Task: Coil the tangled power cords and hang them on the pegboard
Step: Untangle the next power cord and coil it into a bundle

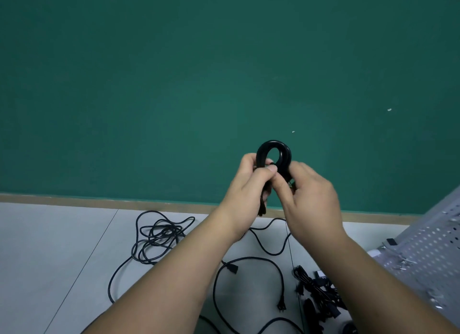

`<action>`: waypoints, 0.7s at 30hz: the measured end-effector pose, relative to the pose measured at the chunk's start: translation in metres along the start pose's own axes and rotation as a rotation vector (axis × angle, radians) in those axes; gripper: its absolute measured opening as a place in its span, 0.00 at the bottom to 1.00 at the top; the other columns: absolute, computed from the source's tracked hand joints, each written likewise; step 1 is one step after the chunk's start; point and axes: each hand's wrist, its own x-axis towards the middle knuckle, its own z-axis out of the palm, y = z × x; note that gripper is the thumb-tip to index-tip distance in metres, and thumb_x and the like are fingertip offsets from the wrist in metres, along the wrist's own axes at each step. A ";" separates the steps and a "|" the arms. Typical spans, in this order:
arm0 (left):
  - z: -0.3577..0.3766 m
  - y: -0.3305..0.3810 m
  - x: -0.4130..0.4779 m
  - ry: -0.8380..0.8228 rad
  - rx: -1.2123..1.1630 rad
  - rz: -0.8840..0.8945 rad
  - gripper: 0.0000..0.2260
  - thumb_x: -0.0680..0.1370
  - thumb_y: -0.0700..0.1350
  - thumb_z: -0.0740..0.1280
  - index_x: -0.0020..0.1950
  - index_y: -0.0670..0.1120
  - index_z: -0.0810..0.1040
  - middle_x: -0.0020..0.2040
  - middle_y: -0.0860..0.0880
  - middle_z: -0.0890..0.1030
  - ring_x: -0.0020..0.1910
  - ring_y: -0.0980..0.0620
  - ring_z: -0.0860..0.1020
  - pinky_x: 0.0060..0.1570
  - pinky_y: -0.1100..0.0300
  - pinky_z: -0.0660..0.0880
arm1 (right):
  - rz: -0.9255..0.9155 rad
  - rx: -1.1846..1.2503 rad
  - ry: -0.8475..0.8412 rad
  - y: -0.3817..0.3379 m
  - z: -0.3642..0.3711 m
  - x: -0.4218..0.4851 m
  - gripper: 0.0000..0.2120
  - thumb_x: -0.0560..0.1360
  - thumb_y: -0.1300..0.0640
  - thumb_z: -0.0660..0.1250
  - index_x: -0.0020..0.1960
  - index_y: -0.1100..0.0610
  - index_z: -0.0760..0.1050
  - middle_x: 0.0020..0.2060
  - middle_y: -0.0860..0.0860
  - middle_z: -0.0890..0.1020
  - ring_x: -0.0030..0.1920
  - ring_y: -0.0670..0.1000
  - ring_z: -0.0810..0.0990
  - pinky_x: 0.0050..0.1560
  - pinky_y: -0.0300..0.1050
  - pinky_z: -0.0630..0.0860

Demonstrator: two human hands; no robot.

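- Left hand (249,184) closed tight round the gathered strands of the coiled cord (263,149); the loop stands above the fist.
- Right hand (311,199) blurred; fingers curled on the coil beside the left thumb, apparently pinching it.
- Below the grip, on the floor: tangled cord (159,236) down-left and loose cord (249,258) beneath, both uncoiled.
- Pegboard (428,244) down-right; no coil seen hanging. Judgement: this coil nearly done; hanging and the other cords remain.
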 end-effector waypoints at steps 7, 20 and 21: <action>-0.006 0.002 0.007 0.159 -0.107 0.001 0.05 0.88 0.45 0.60 0.56 0.45 0.71 0.38 0.46 0.72 0.31 0.53 0.67 0.33 0.55 0.66 | -0.167 0.052 -0.086 0.002 0.006 -0.001 0.19 0.86 0.45 0.58 0.74 0.45 0.73 0.51 0.42 0.76 0.45 0.46 0.76 0.45 0.52 0.78; -0.004 0.004 0.007 0.192 -0.346 -0.033 0.10 0.88 0.48 0.57 0.50 0.46 0.70 0.34 0.47 0.66 0.28 0.52 0.62 0.30 0.57 0.60 | -0.215 0.000 -0.053 0.006 0.008 0.004 0.17 0.82 0.49 0.67 0.70 0.47 0.79 0.48 0.43 0.77 0.38 0.47 0.78 0.42 0.52 0.80; -0.004 0.004 0.006 0.134 -0.344 -0.022 0.10 0.88 0.49 0.58 0.51 0.45 0.69 0.33 0.46 0.65 0.28 0.51 0.60 0.30 0.56 0.59 | -0.216 -0.025 -0.046 0.009 0.006 0.006 0.16 0.82 0.49 0.67 0.69 0.45 0.79 0.48 0.43 0.77 0.38 0.48 0.78 0.41 0.52 0.80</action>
